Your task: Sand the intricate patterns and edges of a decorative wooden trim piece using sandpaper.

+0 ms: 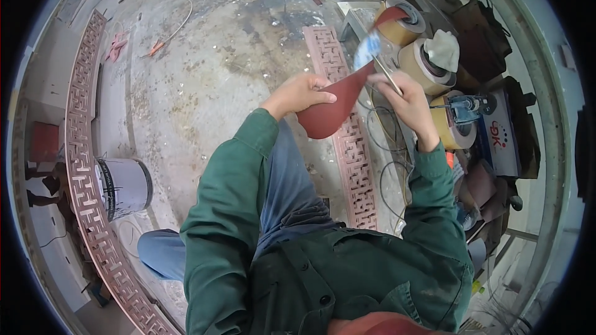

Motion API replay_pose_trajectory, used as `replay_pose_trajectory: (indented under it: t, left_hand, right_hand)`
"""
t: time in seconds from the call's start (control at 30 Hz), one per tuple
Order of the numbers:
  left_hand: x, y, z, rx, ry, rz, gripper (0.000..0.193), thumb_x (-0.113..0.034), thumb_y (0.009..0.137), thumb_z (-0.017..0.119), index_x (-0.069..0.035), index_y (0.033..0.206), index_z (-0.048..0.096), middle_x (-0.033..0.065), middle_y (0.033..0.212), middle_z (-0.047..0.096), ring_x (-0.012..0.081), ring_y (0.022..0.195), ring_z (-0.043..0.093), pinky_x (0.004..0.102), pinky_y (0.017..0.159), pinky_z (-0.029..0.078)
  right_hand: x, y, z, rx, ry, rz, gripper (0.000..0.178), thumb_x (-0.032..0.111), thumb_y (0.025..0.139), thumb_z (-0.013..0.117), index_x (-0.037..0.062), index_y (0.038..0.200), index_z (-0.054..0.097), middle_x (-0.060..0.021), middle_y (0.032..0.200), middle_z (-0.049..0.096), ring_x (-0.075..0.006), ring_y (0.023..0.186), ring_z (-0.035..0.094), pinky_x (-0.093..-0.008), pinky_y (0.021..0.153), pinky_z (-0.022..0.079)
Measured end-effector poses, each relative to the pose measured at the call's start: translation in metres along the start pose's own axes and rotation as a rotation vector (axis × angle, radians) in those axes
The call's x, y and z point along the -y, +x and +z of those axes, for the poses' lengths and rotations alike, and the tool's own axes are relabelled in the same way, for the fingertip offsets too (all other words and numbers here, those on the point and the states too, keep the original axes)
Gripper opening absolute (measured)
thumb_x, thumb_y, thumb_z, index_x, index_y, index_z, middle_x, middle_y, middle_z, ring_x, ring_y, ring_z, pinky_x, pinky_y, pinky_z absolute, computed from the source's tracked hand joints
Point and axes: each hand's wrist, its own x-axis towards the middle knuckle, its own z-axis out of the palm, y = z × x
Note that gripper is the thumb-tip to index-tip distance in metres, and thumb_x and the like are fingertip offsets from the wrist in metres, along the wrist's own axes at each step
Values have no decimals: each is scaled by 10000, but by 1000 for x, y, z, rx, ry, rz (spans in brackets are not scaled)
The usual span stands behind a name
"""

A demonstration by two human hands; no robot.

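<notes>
A strip of red-brown sandpaper (329, 108) hangs curved in front of me, its near end wide and rounded. My left hand (301, 94) pinches its edge, thumb on top. From there the strip narrows toward my right hand (402, 100), whose fingers are closed round a thin, pale metal tool (388, 75); blur hides its exact kind. The tool's tip lies by the strip, near a smeared blue-and-white patch (367, 51). Beyond it, red-brown sheet runs up to a sandpaper roll (403, 22) at the far right.
More rolls (422, 65) stand at the right, one with a white cloth (442, 51) on it, another under a blue power tool (465, 110). A pink lattice panel (355, 174) lies beneath my hands. A longer lattice panel (81, 118) and a white bucket (129, 185) are at left.
</notes>
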Motion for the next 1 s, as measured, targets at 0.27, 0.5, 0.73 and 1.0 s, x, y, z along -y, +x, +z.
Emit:
replay_pose_trajectory:
  t: [0.27, 0.5, 0.73, 1.0]
  left_hand:
    - [-23, -9, -5, -71, 448, 96, 250, -256, 786, 694, -133, 1003, 708, 117, 881, 694, 235, 802, 669, 336, 722, 500]
    - [-23, -12, -11, -95, 648, 78, 252, -281, 773, 696, -147, 985, 716, 106, 913, 692, 281, 853, 656, 365, 751, 502]
    - [-28, 8, 11, -60, 877, 236, 298, -340, 840, 636, -50, 896, 681, 198, 849, 657, 359, 793, 631, 410, 700, 483]
    - [-25, 26, 22, -74, 747, 161, 265, -293, 850, 618, -39, 902, 671, 206, 840, 653, 347, 801, 638, 412, 702, 481]
  right_hand:
    - [-13, 47, 35, 300, 212, 79, 100, 80, 835, 626, -4, 873, 663, -42, 695, 589, -100, 664, 558, -283, 624, 461]
    - [-19, 50, 36, 394, 358, 167, 78, 59, 854, 618, -4, 872, 659, -3, 784, 633, -72, 747, 574, -245, 696, 479]
    - [-23, 43, 41, 335, 353, 144, 87, 85, 828, 637, 4, 803, 655, 20, 702, 597, -45, 655, 534, -220, 611, 453]
    - [-39, 42, 35, 308, 364, 227, 126, 128, 820, 652, 6, 790, 663, 29, 669, 576, -45, 627, 510, -234, 573, 424]
